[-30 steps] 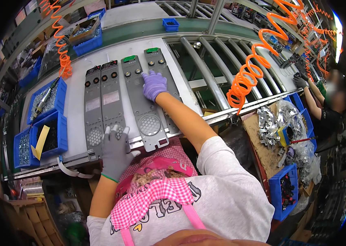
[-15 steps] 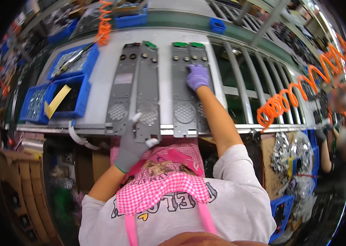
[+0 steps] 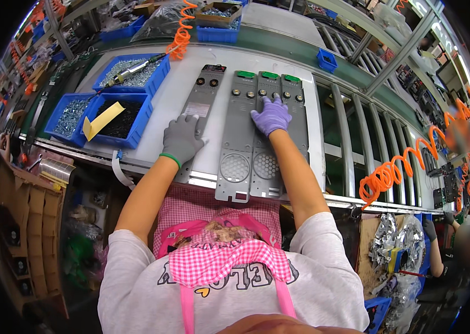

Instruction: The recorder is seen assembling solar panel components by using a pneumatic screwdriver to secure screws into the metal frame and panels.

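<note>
Three long grey metal panels (image 3: 238, 122) with green tips lie side by side across the middle of the white worktop. My right hand (image 3: 272, 116), in a purple glove, rests on their upper part with its fingers spread. To the left is a separate grey panel (image 3: 200, 94) with a dark far end, two round brass-coloured fittings and a pale label. My left hand (image 3: 182, 138), in a grey glove with white fingertips, lies over the near half of that panel, fingers stretched out. It hides part of the panel beneath.
Blue bins (image 3: 149, 83) of small screws stand at the left, with a screwdriver (image 3: 135, 71) and a yellow card (image 3: 104, 119) on them. Metal rollers (image 3: 352, 133) and a coiled orange hose (image 3: 382, 181) are at the right. A co-worker's arm (image 3: 436, 253) shows far right.
The second panel from the left has moved right, beside the other two. My left hand has left it and moved up onto the remaining left panel. The whole view has shifted slightly.
</note>
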Tool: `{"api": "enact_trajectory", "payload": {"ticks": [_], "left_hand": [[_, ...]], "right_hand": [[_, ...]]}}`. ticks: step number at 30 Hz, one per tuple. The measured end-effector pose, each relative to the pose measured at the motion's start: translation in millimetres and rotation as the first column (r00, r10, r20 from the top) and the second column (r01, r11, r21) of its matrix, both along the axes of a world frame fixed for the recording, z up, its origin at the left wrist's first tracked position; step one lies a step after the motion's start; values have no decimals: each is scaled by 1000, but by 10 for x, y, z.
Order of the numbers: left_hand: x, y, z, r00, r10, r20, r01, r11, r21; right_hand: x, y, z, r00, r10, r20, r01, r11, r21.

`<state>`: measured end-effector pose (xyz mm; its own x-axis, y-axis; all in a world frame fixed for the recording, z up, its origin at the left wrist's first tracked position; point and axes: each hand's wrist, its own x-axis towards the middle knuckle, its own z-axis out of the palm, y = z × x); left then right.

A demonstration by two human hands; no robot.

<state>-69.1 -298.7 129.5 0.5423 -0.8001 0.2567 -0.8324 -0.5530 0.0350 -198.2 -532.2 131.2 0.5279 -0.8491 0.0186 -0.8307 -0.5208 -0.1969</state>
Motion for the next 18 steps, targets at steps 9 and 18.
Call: {"api": "enact_trajectory", "payload": {"ticks": [9,18], "left_hand": [[362,304,232,734,-203,-648,-66,929,-365],[-1093,213,-261,665,-692,-279,583,715,-384]], "right_hand": [[-14,-675,-15,995,-96,-39,96,995,17],[271,-914,-70,796,601,-69,-592,798,111]]}}
